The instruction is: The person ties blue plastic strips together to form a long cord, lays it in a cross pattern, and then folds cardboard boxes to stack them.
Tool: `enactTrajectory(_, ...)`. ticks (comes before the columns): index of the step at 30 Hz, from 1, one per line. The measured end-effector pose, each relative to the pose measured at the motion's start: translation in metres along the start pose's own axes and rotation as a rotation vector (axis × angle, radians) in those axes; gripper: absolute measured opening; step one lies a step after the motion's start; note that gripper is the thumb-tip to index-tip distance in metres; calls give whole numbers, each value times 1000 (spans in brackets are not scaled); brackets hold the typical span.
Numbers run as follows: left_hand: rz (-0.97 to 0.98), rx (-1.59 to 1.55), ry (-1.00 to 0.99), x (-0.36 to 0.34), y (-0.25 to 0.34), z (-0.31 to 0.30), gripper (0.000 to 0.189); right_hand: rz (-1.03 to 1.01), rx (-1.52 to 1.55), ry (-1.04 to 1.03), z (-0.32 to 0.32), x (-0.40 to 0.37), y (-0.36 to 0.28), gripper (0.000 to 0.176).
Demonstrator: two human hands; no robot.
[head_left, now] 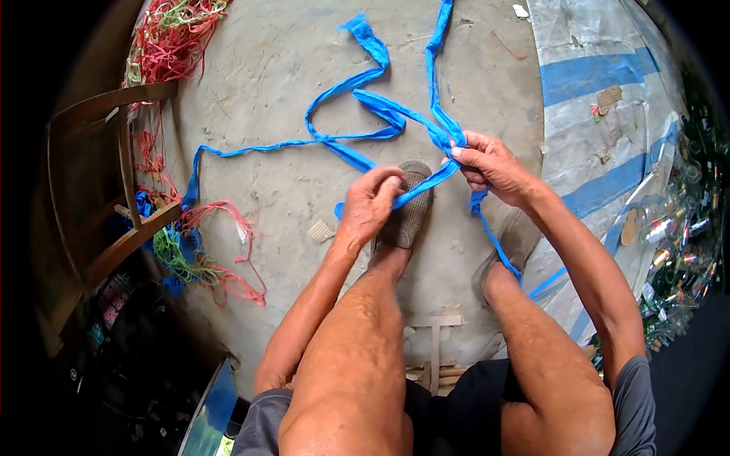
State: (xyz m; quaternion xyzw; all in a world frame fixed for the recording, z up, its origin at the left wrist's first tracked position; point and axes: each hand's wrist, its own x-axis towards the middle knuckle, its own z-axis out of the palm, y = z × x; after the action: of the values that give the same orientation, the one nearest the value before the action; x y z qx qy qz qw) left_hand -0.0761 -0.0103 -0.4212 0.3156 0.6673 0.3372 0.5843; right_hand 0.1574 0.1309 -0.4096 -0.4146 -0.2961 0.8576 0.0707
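A long, crumpled blue strip (357, 80), of cloth or thin plastic, winds in loops over the floor and up between my hands. My right hand (490, 167) pinches several layers of it where they cross. From there one length runs to the top of the view, and another hangs down past my right ankle. My left hand (370, 204) is closed around a lower stretch, its fingertips partly hidden, above my left shoe (411, 216). That stretch slants up to my right hand.
Red and green string (175, 38) lies heaped at top left, with more string (182, 254) beside a wooden chair (114, 182). A white-and-blue sheet (593, 99) covers the floor at right, with glass bottles (684, 228) beyond. The concrete floor (258, 68) spreads between.
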Motion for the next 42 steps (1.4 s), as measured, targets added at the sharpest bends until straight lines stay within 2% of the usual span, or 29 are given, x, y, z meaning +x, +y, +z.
enactTrajectory(1, 58, 35, 65, 1, -12, -10, 17, 2, 8, -3, -1, -1, 1, 14)
enactTrajectory(3, 237, 298, 91, 0, -17, -30, 17, 13, 23, -10, -4, -2, 3, 12)
enactTrajectory(4, 193, 305, 23, -2, -15, -36, 20, 7, 36, -24, -4, -3, 2, 10)
enactTrajectory(8, 324, 551, -109, -21, -11, -53, 30, -9, 84, -24, -6, -5, 2, 10)
enactTrajectory(12, 335, 601, -120, -41, -18, -56, 36, -16, 131, -6, -10, -5, 4, 9)
enactTrajectory(15, 210, 641, -112, -56, -38, -59, 34, -8, 149, -3, -11, -5, 6, 9)
enactTrajectory(19, 232, 825, -160, -72, -40, -69, 32, -17, 166, 27, -10, -5, 6, 8)
enactTrajectory(20, 178, 862, -124, -77, -40, -70, 31, -20, 168, 37, -10, -5, 5, 8)
enactTrajectory(26, 157, 887, -309, -94, -68, -96, 36, -34, 176, 33, -16, -4, 4, 7)
enactTrajectory(29, -417, 326, -387, -112, -69, -100, 42, -31, 184, 35, -14, -4, 2, 7)
enactTrajectory(30, -374, 299, -410, -121, -96, -109, 48, -28, 188, 36, -14, -4, 2, 7)
enactTrajectory(33, -361, 238, -284, -134, -89, -109, 43, -21, 177, 29, -15, -4, 6, 9)
enactTrajectory(34, -381, 169, -180, -134, -89, -108, 35, -14, 174, 26, -16, -4, 5, 9)
enactTrajectory(37, -196, 386, 121, -105, -89, -115, 36, 2, 164, 27, -13, -5, 4, 9)
enactTrajectory(38, -48, 494, 226, -94, -65, -104, 36, 6, 162, 33, -12, -5, 4, 9)
enactTrajectory(41, 100, 712, 338, -62, -48, -102, 40, 0, 169, 32, -12, -7, 3, 8)
enactTrajectory(42, 87, 724, 360, -54, -48, -103, 42, 0, 171, 33, -12, -7, 3, 8)
